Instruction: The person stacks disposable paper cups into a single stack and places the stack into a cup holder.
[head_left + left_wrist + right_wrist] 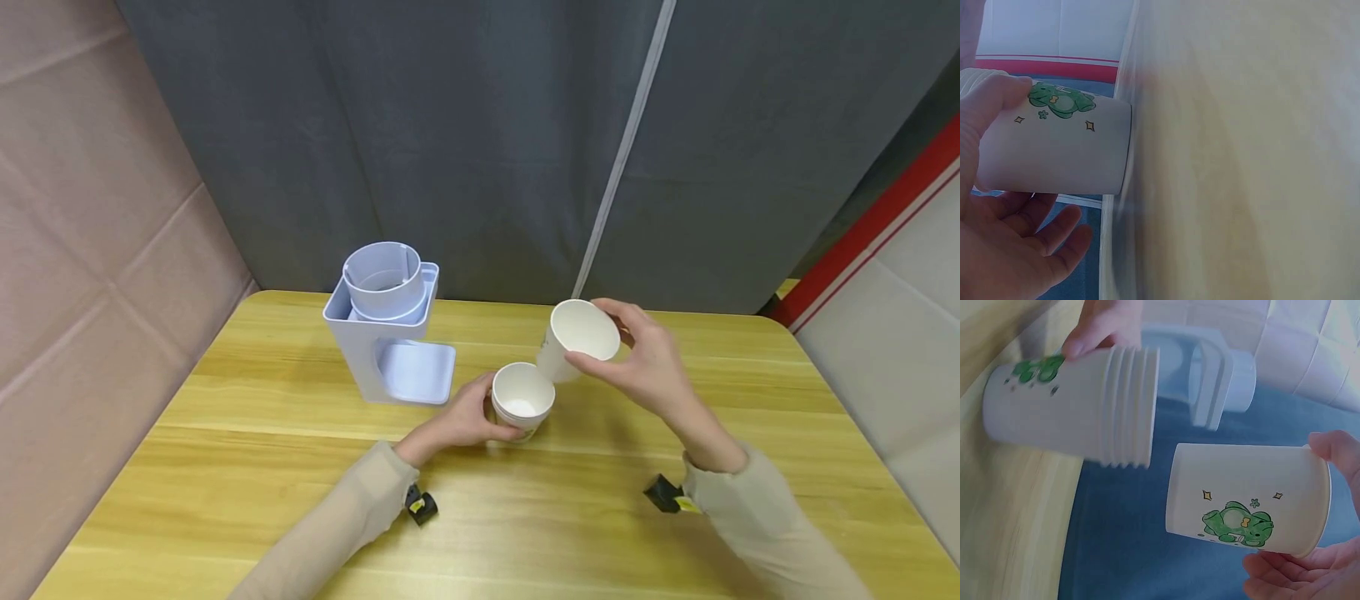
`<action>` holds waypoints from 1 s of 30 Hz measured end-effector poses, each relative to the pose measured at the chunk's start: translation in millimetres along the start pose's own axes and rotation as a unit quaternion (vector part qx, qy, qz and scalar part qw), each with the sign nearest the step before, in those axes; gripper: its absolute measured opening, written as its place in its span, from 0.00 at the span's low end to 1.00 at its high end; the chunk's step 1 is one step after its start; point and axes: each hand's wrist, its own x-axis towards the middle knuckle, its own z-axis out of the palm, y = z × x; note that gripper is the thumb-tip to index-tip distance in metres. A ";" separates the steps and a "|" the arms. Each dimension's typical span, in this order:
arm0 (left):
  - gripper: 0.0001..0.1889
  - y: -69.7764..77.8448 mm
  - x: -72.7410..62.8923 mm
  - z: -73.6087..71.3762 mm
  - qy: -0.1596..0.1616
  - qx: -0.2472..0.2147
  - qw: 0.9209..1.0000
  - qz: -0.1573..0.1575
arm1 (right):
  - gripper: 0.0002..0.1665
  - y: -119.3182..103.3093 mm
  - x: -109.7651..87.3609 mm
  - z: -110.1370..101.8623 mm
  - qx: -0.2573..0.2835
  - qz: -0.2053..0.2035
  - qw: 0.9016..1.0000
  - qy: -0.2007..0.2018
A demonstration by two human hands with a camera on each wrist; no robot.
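A stack of several nested white paper cups [522, 390] stands on the table, a green bear printed on the side. My left hand [474, 414] grips the stack, with the thumb on the near side and fingers around the left. My right hand [648, 354] holds a single paper cup [1247, 497] by its rim between thumb and fingers. That cup is up in the air, to the right of the stack and slightly farther back, its mouth tilted up towards me. The same green bear shows on its wall in the right wrist view.
A pale blue plastic stand [360, 342] with a round cylinder [384, 282] on top and a flat base plate [417, 372] sits left of the stack, near the table's back edge. A dark curtain [465, 150] hangs behind the wooden table [247, 433].
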 end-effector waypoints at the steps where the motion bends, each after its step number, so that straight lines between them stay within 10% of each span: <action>1: 0.39 0.1 -0.1 -0.1 0.000 0.001 1.000 0.000 | 0.35 -2.3 0.2 1.0 0.008 -0.002 1.000 -0.004; 30: 0.39 7.4 -3.4 -2.7 -0.012 0.014 1.000 -0.006 | 0.39 -5.2 -8.7 49.9 0.006 -0.026 0.994 -0.106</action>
